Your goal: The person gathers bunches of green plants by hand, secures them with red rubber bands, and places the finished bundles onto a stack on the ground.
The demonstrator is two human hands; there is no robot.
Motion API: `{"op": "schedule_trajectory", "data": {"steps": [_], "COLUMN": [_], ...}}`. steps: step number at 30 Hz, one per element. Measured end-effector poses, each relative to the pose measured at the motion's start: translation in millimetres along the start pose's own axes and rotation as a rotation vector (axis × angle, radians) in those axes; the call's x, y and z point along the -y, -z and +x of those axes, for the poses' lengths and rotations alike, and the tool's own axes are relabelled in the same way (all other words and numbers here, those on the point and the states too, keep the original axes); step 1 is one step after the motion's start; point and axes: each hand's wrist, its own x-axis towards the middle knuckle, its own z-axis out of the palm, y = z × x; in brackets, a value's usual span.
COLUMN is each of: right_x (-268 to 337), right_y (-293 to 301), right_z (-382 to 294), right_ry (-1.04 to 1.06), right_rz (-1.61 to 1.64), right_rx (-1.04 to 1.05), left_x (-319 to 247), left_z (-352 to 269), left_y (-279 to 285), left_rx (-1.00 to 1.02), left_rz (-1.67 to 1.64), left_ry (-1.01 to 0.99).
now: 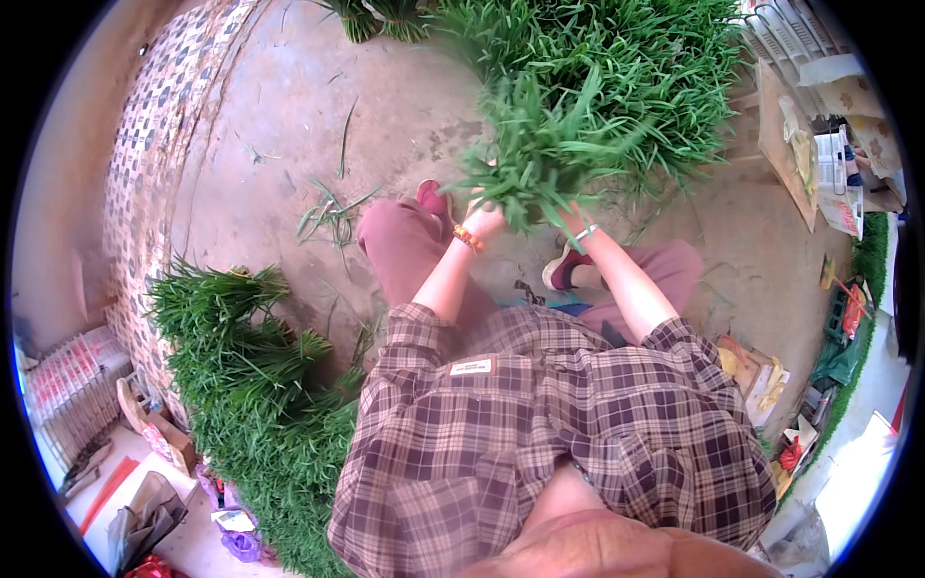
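A loose bunch of long green leaves, apparently Chinese chives (531, 170), is held up before me, its leaf ends slightly blurred. On its left side my left hand (487, 219), with an orange beaded bracelet at the wrist, grips the bunch. My right hand (575, 218), below a pale bangle, is around its near right side. Leaves cover most of the fingers of both hands. Just beyond lies a large heap of the same greens (621, 79), which the bunch overlaps in view.
Bundled greens (238, 361) are piled at my left, some tied. More tied bundles (379, 18) lie at the far edge. Loose leaves (334, 214) are scattered on the concrete floor (289, 137). A wooden board (788, 144) stands at right, near a plastic crate (784, 32).
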Motion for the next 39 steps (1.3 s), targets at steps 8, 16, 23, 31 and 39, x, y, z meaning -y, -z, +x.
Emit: {"op": "schedule_trajectory", "data": {"steps": [8,16,23,31,39], "right_x": [23.2,18.1,60.0,72.1,63.7], "right_y": [53.1,6.9,-21.1,-25.8,-46.2], "right_z": [35.0,-97.0,-159.0,-170.5,-154.3], "right_ry": [-0.493,-0.798,-1.054,-1.074,-1.009], "right_rz": [0.692,0.986,1.134,1.203,0.998], "right_rx": [-0.08,0.133,0.14,0.089,0.29], "left_x": [4.8,60.6,140.7,191.3,117.2], "left_z": [51.6,102.1,150.0,133.3,108.5], "left_y": [47.1,121.3,141.7,140.7,181.6], "left_rx": [-0.766,-0.925,-0.98,-0.818,-0.824], "left_rz": [-0.784,-0.855,-0.645,-0.377,-0.661], "left_ry": [0.498,0.534,0.377,0.963,0.752]}}
